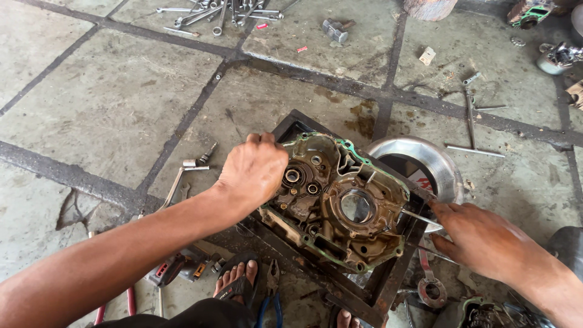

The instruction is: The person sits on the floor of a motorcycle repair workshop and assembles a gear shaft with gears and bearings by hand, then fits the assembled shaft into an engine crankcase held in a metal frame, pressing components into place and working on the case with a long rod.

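Down at the far left, well away from either hand, lie a red-handled tool (172, 269) and a bent metal wrench (180, 179) on the stone floor (109, 97). Just beside the left wrist, a sandalled foot (238, 282) rests on the floor with blue-handled pliers (271, 291) next to it.

The left hand (254, 170) sits on the near-left edge of the engine crankcase half (340, 203), its fingers (261, 140) curled together over the casing's rim and clamped on it. The casing is grimy brown metal with a green gasket round its edge and a large round bore near its middle. It lies tilted in a black metal frame (388, 279), which stands on the floor between the two hands.

To the right of the casing, the right hand (480, 240) holds a thin metal rod-like tool (419, 217), fingers closed on it, the tip touching the casing's right side near the bore. Just beyond those fingers sits a shiny round metal cover (425, 159), partly behind the frame. Below the right hand lies a red ring spanner (430, 285).

Well beyond both hands, at the top left, a scatter of spanners (218, 13) lies on the floor, with a hammer head (336, 29) to its right and loose long bolts (470, 121) farther right.
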The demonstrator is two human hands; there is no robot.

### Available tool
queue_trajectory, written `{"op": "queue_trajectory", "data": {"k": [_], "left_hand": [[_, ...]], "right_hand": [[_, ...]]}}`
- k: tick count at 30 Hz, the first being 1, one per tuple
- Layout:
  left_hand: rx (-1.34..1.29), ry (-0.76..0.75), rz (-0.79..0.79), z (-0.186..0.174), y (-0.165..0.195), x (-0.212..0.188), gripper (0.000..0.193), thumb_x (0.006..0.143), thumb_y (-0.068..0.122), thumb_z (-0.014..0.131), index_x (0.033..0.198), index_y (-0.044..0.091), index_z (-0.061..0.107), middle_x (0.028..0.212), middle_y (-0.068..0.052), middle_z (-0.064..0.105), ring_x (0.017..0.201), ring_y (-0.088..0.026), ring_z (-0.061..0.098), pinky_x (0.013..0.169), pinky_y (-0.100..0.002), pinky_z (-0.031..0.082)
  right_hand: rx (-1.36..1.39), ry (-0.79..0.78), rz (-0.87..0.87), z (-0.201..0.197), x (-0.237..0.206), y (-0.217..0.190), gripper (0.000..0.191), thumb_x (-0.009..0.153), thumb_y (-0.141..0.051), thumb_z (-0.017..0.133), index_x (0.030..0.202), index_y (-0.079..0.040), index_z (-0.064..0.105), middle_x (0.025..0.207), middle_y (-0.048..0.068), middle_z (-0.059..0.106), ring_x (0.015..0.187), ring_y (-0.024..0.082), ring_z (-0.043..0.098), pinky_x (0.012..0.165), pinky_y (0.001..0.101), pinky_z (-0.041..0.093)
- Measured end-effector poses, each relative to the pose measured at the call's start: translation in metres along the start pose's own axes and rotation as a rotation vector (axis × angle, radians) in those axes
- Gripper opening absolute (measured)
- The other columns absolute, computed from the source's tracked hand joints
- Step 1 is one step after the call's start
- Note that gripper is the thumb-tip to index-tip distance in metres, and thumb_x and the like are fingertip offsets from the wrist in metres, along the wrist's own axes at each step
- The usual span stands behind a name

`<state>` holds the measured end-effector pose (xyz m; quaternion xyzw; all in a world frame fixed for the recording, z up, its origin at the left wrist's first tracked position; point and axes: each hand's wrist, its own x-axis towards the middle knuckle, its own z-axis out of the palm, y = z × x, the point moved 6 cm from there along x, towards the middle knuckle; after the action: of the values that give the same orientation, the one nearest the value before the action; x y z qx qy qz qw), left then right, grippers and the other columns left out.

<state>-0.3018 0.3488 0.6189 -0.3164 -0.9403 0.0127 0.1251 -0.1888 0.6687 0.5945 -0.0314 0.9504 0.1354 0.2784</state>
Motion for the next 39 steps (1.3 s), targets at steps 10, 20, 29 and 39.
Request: {"op": "queue_trajectory", "data": {"k": [10, 20, 29, 39], "left_hand": [[-0.045, 0.069, 0.001, 0.003, -0.009, 0.006, 0.009, 0.072, 0.0, 0.068, 0.077, -0.006, 0.072, 0.082, -0.022, 0.068, 0.073, -0.033, 0.071, 0.054, -0.041, 0.061], [-0.5, 0.161, -0.124, -0.025, -0.059, 0.0, 0.023, 0.084, 0.004, 0.065, 0.104, 0.005, 0.077, 0.091, -0.024, 0.074, 0.078, -0.042, 0.073, 0.076, -0.048, 0.06], [-0.309, -0.439, -0.286, -0.016, -0.038, -0.017, 0.041, 0.099, 0.039, 0.067, 0.092, -0.001, 0.068, 0.078, -0.017, 0.07, 0.069, -0.029, 0.072, 0.068, -0.041, 0.061], [-0.229, -0.453, -0.2, -0.007, -0.025, -0.01, 0.01, 0.087, 0.003, 0.066, 0.085, -0.006, 0.064, 0.08, -0.02, 0.068, 0.062, -0.026, 0.067, 0.059, -0.032, 0.065]], "right_hand": [[0.021, -0.03, 0.041, 0.0, -0.002, 0.005, 0.072, 0.095, -0.041, 0.062, 0.155, -0.01, 0.036, 0.109, 0.01, 0.071, 0.106, 0.018, 0.07, 0.1, 0.0344, 0.06], [0.032, -0.008, 0.054, -0.004, -0.002, -0.003, 0.067, 0.092, -0.041, 0.065, 0.149, -0.014, 0.043, 0.117, 0.01, 0.069, 0.117, 0.022, 0.067, 0.107, 0.0384, 0.056], [0.041, 0.05, 0.009, -0.001, -0.002, 0.001, 0.067, 0.09, -0.041, 0.066, 0.146, -0.011, 0.045, 0.114, 0.01, 0.07, 0.115, 0.024, 0.067, 0.104, 0.04, 0.056], [0.0, -0.022, 0.051, -0.003, -0.004, 0.0, 0.068, 0.094, -0.04, 0.064, 0.149, -0.009, 0.037, 0.116, 0.009, 0.07, 0.115, 0.019, 0.067, 0.107, 0.0358, 0.056]]}}
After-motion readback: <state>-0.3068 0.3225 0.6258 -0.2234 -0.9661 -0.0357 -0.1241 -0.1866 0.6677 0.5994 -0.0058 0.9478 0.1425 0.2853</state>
